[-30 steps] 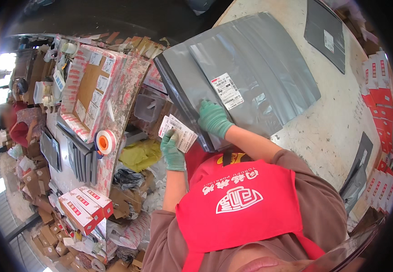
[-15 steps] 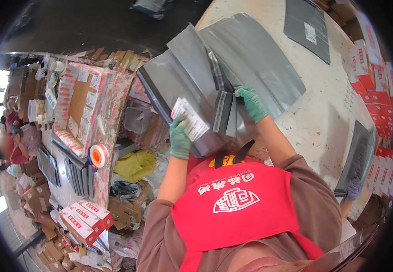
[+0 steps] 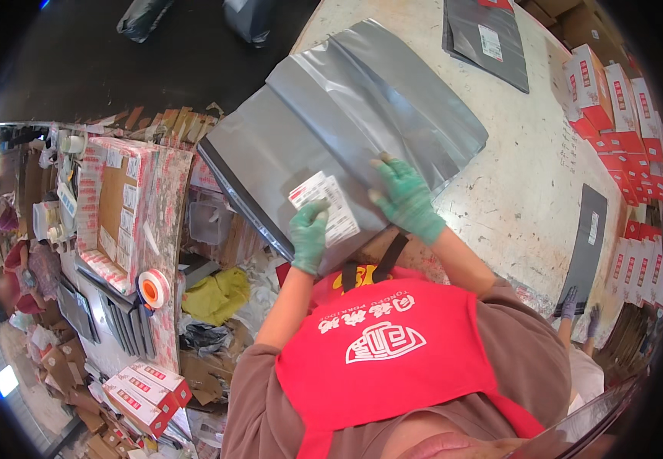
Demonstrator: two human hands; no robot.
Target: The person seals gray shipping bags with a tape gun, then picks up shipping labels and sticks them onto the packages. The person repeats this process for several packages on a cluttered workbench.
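Note:
Large grey plastic mailing bags (image 3: 301, 115) lie flattened on the table in front of me, with creases across them and a dark strip along the left edge. My left hand (image 3: 310, 239), in a green glove, is closed on white printed labels (image 3: 339, 218) that overlap one another, the thumb on top. They lie over the near part of the bags. To the right of the labels my right hand (image 3: 412, 199), gloved in green too, rests on the bag with its fingers spread and holds nothing.
The pale table (image 3: 515, 176) carries labelled grey bags (image 3: 492, 42) at the far right. Another grey bag (image 3: 585, 237) lies beside another person's gloved hands (image 3: 570, 303). Red-and-white boxes (image 3: 591, 88) are stacked along the right. A tape roll (image 3: 150, 289) sits at left.
The bag that was gathered up in my right hand now lies flat, and that hand has opened onto it. The labels in my left hand are fanned out more.

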